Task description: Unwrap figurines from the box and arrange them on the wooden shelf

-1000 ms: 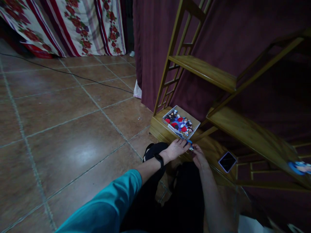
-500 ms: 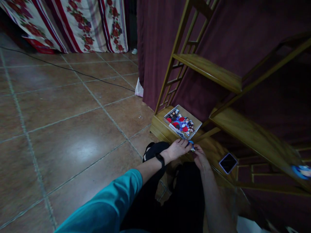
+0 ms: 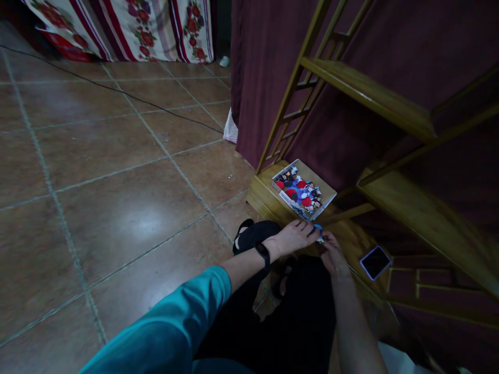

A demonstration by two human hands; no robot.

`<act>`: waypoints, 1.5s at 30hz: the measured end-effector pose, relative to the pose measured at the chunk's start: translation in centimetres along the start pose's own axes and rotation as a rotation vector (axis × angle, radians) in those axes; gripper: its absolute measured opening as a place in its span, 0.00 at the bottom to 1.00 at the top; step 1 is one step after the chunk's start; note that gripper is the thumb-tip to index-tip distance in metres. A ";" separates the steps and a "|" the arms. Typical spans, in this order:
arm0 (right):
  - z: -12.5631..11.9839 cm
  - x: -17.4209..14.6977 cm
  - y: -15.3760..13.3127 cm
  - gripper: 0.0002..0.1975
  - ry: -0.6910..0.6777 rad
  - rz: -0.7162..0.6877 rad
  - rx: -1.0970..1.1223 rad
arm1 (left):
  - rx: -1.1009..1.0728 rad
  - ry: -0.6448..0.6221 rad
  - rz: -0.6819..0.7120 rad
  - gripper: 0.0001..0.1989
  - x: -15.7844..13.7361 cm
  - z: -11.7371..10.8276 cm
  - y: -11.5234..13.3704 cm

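Note:
My left hand (image 3: 295,236), with a black band on its wrist, has its fingers closed round a small blue-and-white piece (image 3: 319,234). From the other side, the fingertips of my right hand (image 3: 332,253) pinch the same piece. Most of it is hidden by the fingers, and its kind is too small to make out. Just beyond my hands, a shallow open box (image 3: 326,200) rests on the low wooden shelf. Inside lie several small figures (image 3: 299,193) in red, blue, black and white.
A phone-like device (image 3: 375,263) with a dark screen lies on the wooden shelf unit (image 3: 351,244) to the right. Higher shelf boards (image 3: 370,96) jut out above. A thin black cable (image 3: 128,95) crosses the tiled floor. Dark red curtains (image 3: 261,78) hang behind.
My view has shifted, so the box, shelf and hands appear a little further right. Both hands stay together on the blue-and-white piece.

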State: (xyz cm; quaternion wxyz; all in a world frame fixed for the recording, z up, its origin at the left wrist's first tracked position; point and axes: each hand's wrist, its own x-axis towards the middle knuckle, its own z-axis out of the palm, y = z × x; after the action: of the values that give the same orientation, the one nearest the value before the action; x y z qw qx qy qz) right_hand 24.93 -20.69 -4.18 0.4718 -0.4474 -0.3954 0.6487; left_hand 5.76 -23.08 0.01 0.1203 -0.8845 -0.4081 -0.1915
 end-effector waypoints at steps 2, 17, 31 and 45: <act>-0.2 0.1 0.1 0.11 0.002 0.005 -0.002 | -0.014 0.002 0.007 0.16 -0.1 -0.2 -0.1; -0.8 0.5 0.2 0.09 0.027 -0.007 -0.045 | -0.041 0.006 -0.006 0.16 0.3 0.0 -0.2; -0.6 0.1 -0.3 0.10 0.055 -0.007 -0.078 | -0.042 0.021 0.004 0.16 0.5 -0.1 -0.2; -0.5 -0.1 -0.5 0.10 0.054 0.004 -0.037 | -0.047 0.028 0.009 0.17 0.5 0.0 -0.1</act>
State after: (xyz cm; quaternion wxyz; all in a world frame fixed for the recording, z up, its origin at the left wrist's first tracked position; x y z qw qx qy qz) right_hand 25.50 -20.68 -3.84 0.4727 -0.4740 -0.3935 0.6301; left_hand 5.95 -22.67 0.19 0.1062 -0.8861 -0.3978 -0.2128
